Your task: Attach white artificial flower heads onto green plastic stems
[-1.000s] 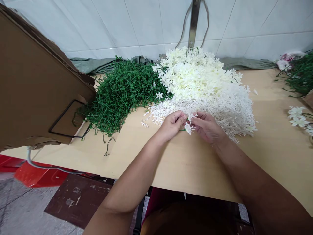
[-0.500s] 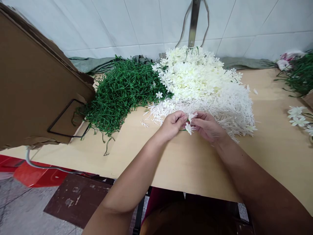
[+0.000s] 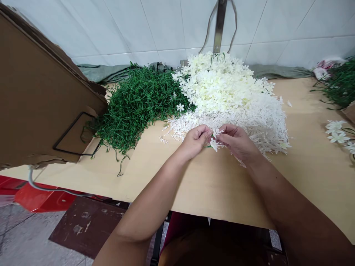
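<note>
My left hand point(image 3: 196, 141) is closed in a pinch on the green stem of an artificial flower sprig point(image 3: 214, 144) with white blossoms. Close beside it, my right hand point(image 3: 236, 141) has its thumb and fingers pinched at an upper white blossom of the sprig. Fine white stamens point(image 3: 240, 162) poke out below the right palm. Just behind both hands spreads a heap of thin white stamens point(image 3: 270, 123). White flower heads point(image 3: 219, 88) are piled beyond it, and a mound of green plastic stems point(image 3: 146, 105) lies to the left.
A large cardboard box point(image 3: 41, 92) stands at the left of the wooden table point(image 3: 155, 173). Finished-looking white flowers point(image 3: 338, 137) and more green stems point(image 3: 338, 85) lie at the right. Grey-green cloth point(image 3: 283, 71) runs along the tiled wall.
The hands stay nearly in place, both pinching at the sprig. White stamens under the right palm show more clearly now.
</note>
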`<action>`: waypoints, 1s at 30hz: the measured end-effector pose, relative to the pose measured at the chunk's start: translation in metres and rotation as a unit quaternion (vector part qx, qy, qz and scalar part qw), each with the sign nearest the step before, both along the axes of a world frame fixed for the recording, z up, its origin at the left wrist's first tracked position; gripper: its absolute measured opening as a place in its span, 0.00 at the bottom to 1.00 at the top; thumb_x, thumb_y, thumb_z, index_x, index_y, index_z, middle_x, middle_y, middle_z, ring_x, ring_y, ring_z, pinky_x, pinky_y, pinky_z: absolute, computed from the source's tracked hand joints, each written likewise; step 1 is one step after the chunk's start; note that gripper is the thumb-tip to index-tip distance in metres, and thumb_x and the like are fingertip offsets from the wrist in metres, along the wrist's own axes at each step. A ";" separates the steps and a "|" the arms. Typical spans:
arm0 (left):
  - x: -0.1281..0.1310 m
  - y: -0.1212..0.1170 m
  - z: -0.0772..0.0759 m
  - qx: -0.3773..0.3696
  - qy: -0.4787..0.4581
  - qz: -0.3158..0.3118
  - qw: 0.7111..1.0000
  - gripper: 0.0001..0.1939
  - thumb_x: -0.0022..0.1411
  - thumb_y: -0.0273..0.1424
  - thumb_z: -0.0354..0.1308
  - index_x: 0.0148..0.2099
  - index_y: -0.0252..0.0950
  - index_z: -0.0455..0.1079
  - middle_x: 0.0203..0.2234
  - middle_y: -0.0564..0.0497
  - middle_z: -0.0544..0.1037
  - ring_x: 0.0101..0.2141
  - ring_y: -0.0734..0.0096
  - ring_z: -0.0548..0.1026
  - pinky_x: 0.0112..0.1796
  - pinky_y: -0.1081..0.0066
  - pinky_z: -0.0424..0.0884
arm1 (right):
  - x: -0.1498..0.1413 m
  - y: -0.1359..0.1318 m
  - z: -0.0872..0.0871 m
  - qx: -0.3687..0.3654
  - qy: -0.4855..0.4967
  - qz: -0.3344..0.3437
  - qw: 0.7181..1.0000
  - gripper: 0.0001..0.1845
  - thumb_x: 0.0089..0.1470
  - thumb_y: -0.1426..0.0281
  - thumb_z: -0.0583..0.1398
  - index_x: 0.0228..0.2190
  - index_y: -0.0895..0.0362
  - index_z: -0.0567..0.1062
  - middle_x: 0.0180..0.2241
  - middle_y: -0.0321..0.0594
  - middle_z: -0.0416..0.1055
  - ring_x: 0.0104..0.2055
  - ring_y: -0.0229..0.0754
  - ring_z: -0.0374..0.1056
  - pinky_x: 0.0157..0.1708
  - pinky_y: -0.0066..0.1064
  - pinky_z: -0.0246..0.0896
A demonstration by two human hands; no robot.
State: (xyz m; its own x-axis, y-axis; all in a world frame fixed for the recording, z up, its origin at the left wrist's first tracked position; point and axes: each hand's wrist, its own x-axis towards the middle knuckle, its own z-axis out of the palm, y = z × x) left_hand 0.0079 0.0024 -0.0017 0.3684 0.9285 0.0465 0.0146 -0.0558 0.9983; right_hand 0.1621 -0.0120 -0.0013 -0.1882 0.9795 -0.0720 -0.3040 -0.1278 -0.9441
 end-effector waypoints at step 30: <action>0.001 0.001 -0.007 0.038 -0.004 -0.004 0.999 0.27 0.49 0.56 0.58 0.25 0.35 0.60 0.16 0.58 0.63 0.21 0.80 0.60 0.25 0.75 0.57 | -0.004 0.002 -0.005 -0.043 0.044 -0.005 0.998 0.18 0.21 0.70 0.75 0.14 0.57 0.71 0.17 0.28 0.68 0.19 0.29 0.62 0.23 0.25 0.59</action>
